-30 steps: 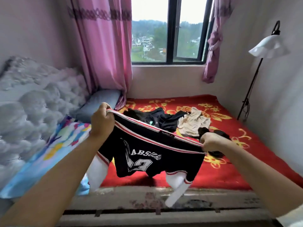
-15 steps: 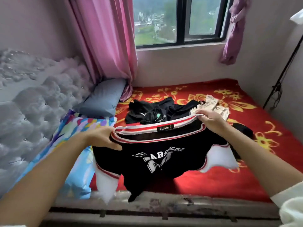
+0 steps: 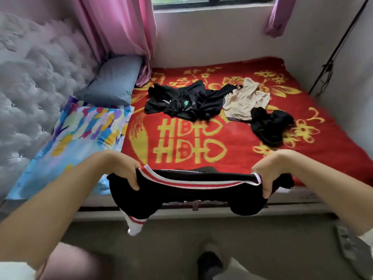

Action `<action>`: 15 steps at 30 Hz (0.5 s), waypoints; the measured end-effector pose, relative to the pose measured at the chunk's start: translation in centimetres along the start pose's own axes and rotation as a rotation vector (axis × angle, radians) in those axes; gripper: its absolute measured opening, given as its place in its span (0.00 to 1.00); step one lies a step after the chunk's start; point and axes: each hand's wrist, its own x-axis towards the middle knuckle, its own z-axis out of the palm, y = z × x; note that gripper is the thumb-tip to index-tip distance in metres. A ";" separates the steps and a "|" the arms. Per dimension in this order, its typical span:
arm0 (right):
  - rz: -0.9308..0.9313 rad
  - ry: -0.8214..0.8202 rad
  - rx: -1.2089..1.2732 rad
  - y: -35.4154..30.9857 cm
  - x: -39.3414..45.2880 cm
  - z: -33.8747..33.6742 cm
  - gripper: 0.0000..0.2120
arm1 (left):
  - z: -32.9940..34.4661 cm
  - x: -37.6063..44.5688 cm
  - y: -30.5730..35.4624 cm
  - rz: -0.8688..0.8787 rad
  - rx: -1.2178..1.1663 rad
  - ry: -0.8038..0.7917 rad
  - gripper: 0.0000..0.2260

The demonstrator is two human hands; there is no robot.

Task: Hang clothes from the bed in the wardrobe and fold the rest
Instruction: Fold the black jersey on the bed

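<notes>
the person stands at the foot side of the bed (image 3: 333, 158), holding one garment stretched out between both hands just above the mattress edge. it's a black jersey top (image 3: 181, 190) with a red-and-white striped band along its upper edge, and a white cuff hangs off the low left corner, past the bed frame. the left hand (image 3: 125, 170) has its fingers curled round the left end of that band, thumb under the cloth; the right hand (image 3: 268, 176) grips the right end the same way, so both are closed on the fabric and held well apart. as i judge it, this looks like the start of a fold, the top pulled flat before being laid down, though it could as well be headed for a hanger. not much seems finished: i see no folded stack anywhere on the red blanket (image 3: 201, 138), and the wardrobe isn't in view, so what's already hung i cannot tell. still lying loose further up the bed are a crumpled black garment (image 3: 181, 102), a beige piece (image 3: 244, 100) just beside it, and a small dark bundle (image 3: 270, 124) touching the beige one's lower edge. so at least three items wait after this one.
</notes>
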 end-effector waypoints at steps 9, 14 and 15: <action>0.031 0.424 0.391 1.8 0.7 -0.3 0.04 | 1.4 0.6 -2.2 0.063 -0.187 0.196 0.05; 0.062 0.708 0.281 3.9 3.7 -4.8 0.16 | -2.6 4.7 -3.6 0.082 -0.178 0.403 0.11; 0.041 0.758 0.278 4.5 4.4 -5.9 0.15 | -3.5 5.5 -3.9 0.085 -0.199 0.454 0.12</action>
